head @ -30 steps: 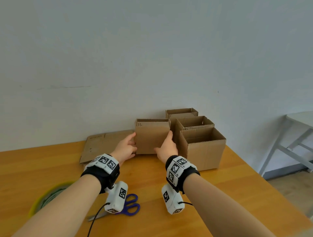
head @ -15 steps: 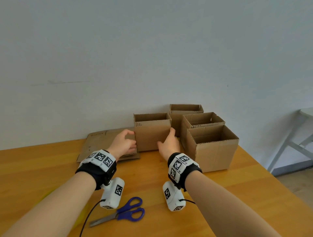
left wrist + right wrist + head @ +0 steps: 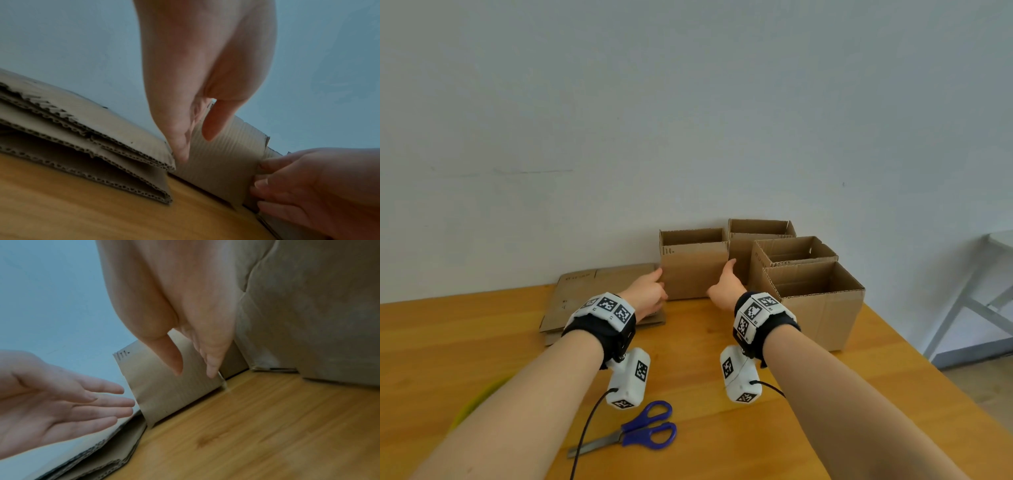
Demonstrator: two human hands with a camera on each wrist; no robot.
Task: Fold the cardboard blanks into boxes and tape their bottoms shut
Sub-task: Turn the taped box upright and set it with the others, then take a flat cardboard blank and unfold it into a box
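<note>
The folded box (image 3: pixel 693 270) stands upright and open-topped at the back of the counter (image 3: pixel 482 342), against the wall, with a hand at each side of it. The left hand (image 3: pixel 645 296) is at the box's left edge: from the right wrist view its fingers (image 3: pixel 98 402) lie straight and spread, palm toward the cardboard, the tips reaching the left wall — whether they press on it or stand just off it cannot be told. Its grip is open, holding nothing. The right hand (image 3: pixel 724 291) is at the box's right edge with the thumb up along the front corner; in the left wrist view its fingers (image 3: pixel 267 186) bend round that corner onto the side wall, so this grip holds the box lightly at its right corner.

Just left of the box, partly under the left hand, lies a stack of flat cardboard blanks (image 3: pixel 585 294), its corrugated edges showing in layers (image 3: pixel 82 154). To the right stand three more open boxes — one at the wall (image 3: pixel 760 233), a second in front of it (image 3: pixel 794 250) and the nearest, largest-looking one (image 3: pixel 822 308) close beside the right wrist. All four are packed tight, touching or nearly so.

Nearer the person, between the forearms, a pair of blue-handled scissors (image 3: pixel 640 431) lies flat on the wood. A yellow-green curved rim (image 3: pixel 479 397) shows beside the left forearm; what it belongs to cannot be told.
</note>
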